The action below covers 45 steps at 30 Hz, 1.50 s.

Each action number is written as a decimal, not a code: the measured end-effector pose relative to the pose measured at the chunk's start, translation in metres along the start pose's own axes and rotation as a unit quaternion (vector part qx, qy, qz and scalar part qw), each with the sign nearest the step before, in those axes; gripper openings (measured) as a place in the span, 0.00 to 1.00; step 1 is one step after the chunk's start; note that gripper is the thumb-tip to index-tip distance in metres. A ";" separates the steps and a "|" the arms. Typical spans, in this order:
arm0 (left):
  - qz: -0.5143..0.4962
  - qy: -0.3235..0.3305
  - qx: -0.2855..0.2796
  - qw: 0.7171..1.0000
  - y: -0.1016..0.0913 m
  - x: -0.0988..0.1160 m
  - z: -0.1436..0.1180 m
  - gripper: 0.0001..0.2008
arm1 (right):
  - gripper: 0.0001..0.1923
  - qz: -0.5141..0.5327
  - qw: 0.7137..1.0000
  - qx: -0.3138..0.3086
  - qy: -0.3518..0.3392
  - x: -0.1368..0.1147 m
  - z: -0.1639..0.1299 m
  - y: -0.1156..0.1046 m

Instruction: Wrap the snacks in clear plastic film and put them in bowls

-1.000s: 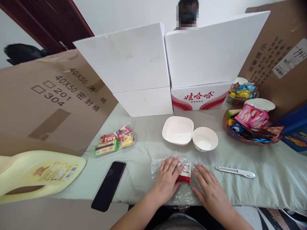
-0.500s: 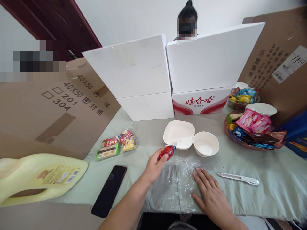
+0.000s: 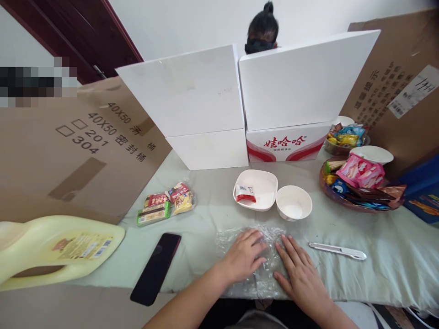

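Note:
My left hand (image 3: 244,256) and my right hand (image 3: 297,273) lie flat, fingers spread, side by side on a crinkled sheet of clear plastic wrap (image 3: 240,234) at the near edge of the table. Neither hand holds anything. A small red and white snack packet (image 3: 245,193) rests in the left side of the square white dish (image 3: 264,183) beyond the wrap. A round white bowl (image 3: 294,202) stands just right of that dish.
A white utility knife (image 3: 337,251) lies right of my right hand. A black phone (image 3: 156,268), a clear bag of snacks (image 3: 166,204) and a yellow jug (image 3: 51,250) are at left. Snack-filled trays (image 3: 361,185) stand at right. Cardboard and white boxes (image 3: 192,105) wall the back; a person sits behind them.
My left hand lifted the red packet off the wrap, set it in the square dish, then came back flat onto the wrap. My right hand stayed pressed on the wrap.

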<state>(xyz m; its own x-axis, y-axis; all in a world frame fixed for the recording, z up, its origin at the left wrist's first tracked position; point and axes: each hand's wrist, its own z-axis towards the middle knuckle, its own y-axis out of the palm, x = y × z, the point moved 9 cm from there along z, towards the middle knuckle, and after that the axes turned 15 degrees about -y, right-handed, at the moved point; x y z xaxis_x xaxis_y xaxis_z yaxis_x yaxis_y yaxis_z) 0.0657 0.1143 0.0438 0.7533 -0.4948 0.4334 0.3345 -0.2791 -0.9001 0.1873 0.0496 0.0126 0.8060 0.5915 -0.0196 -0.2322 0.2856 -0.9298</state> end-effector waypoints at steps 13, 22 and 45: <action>0.103 -0.033 0.038 0.993 0.020 -0.016 -0.027 0.30 | 0.11 0.212 0.975 0.046 -0.057 -0.043 0.024 -0.064; 0.095 -0.080 -0.005 0.992 0.032 -0.035 -0.013 0.52 | 0.20 0.119 0.990 0.058 0.047 -0.018 0.038 0.001; 0.116 -0.111 0.048 0.986 0.014 -0.046 -0.014 0.32 | 0.35 -0.017 0.989 -0.042 0.144 0.056 0.028 0.015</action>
<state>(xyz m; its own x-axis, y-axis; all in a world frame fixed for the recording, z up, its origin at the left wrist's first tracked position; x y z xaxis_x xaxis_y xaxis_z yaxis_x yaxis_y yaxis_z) 0.0278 0.1221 0.0118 0.9179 -0.3401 0.2045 0.1824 -0.0962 -0.9785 0.2143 0.1079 0.0081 0.9372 0.3396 -0.0799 -0.1654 0.2310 -0.9588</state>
